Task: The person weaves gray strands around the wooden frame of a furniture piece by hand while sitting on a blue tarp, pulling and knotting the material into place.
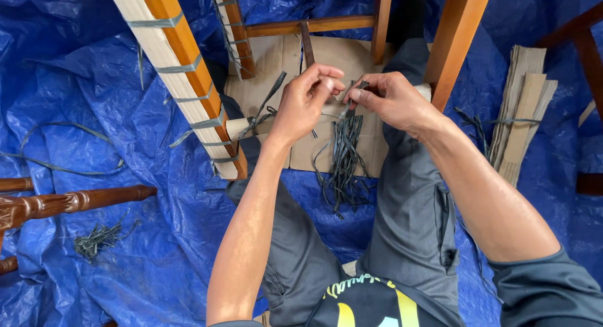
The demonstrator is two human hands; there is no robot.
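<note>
Strap bundle (344, 160): dark, flat, thin plastic strips, gathered at the top and fanning loose below; too many and too tangled to count; hanging between the knees, over the cardboard sheet, top end pinched at the fingers of both hands.
Left hand (306, 101): clenched in a pinch, fingertips pressed together on a strip end at the top of the bundle.
Right hand (389, 101): grasping the top of the same bundle, thumb and forefinger closed on it, touching the left fingertips.
Cardboard sheet (326, 148): brown, flat, matte, lying on the tarp under the wooden frame.
Wrapped chair leg (182, 76): one, orange-brown wood, square-edged, one face covered by pale ribbed cardboard, bound by several grey-green strap loops.
Bare wooden rails (455, 41): smooth, glossy, orange-brown, framing the cardboard.
Tarp (81, 95): blue, crinkled, shiny, covering the floor.
Cardboard strips (521, 113): one stack, tan, long and narrow, at the right.
Turned legs (75, 201): dark carved wood, at the left edge.
Strap scraps (94, 239): one small dark tuft on the tarp.
</note>
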